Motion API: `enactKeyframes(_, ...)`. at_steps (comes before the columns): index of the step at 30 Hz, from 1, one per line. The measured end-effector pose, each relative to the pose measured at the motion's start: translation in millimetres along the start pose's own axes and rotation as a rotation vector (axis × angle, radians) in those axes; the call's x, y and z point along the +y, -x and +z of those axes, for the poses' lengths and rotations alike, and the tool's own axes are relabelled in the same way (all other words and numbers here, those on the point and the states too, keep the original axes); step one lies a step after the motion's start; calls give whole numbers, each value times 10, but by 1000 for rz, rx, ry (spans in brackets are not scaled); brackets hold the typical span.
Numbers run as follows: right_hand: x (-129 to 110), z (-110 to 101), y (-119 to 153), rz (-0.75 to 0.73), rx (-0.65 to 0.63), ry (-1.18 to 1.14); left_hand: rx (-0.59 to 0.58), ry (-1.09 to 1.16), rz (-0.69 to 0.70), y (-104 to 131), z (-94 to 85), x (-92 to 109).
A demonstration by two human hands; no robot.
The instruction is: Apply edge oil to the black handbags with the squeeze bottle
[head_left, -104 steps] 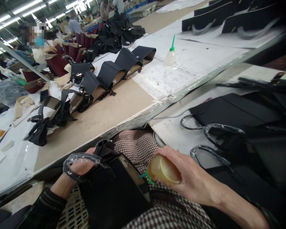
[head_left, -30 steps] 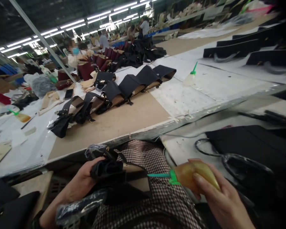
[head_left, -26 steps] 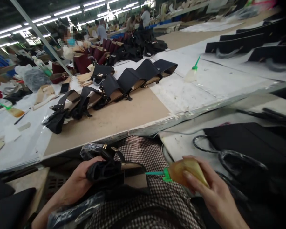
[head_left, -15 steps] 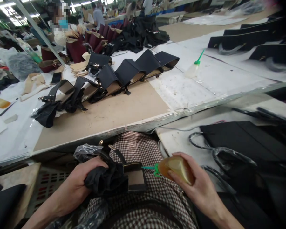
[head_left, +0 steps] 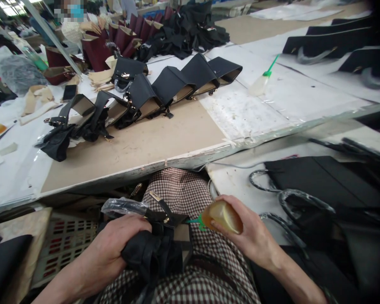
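Note:
My left hand (head_left: pixel 115 238) is closed around a small black handbag (head_left: pixel 155 253) with loose black lining bunched out of it, held over my lap. Its handle (head_left: pixel 123 207) is wrapped in clear plastic, and a strap with a gold-coloured fitting sticks up behind. My right hand (head_left: pixel 251 234) grips a squeeze bottle (head_left: pixel 224 217) of amber liquid, tilted on its side. The thin green nozzle (head_left: pixel 196 221) points left and its tip reaches the bag's edge beside the beige inner panel; whether it touches cannot be told.
On the table (head_left: pixel 139 156) ahead stands a row of black bag bodies (head_left: pixel 174 86). Behind are maroon bag pieces (head_left: pixel 96 52) and a person at the far left. Another bottle (head_left: pixel 261 84) stands to the right. Black pieces (head_left: pixel 304 177) cover the side surface; a plastic crate (head_left: pixel 68 240) is at left.
The bottle in my right hand has shifted left, bringing its nozzle to the bag's edge. The bag has moved slightly right and tilted. The whole view has dipped a little.

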State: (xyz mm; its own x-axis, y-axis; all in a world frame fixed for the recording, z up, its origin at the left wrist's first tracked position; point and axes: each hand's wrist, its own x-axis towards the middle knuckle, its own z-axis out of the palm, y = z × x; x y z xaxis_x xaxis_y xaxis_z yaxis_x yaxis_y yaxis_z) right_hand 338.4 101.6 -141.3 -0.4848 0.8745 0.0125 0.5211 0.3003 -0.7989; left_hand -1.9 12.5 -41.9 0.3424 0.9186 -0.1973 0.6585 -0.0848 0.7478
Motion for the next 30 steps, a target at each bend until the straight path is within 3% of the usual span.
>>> enactKeyframes(5, -13, -77, 45, 167, 63, 4, -3, -49, 56, 28, 25, 13)
enactKeyframes(10, 18, -57, 96, 158, 87, 0, -13, -85, 67, 62, 36, 40)
enactKeyframes(16, 46, 19, 106, 94, 2, -8, -38, -58, 107, 76, 94, 81)
enactKeyframes(23, 13, 1, 195, 188, -141, -96, 2, -57, 103, 135, 157, 55)
enactKeyframes(30, 119, 103, 283, 128, 35, -45, -20, -57, 51, 225, 178, 76)
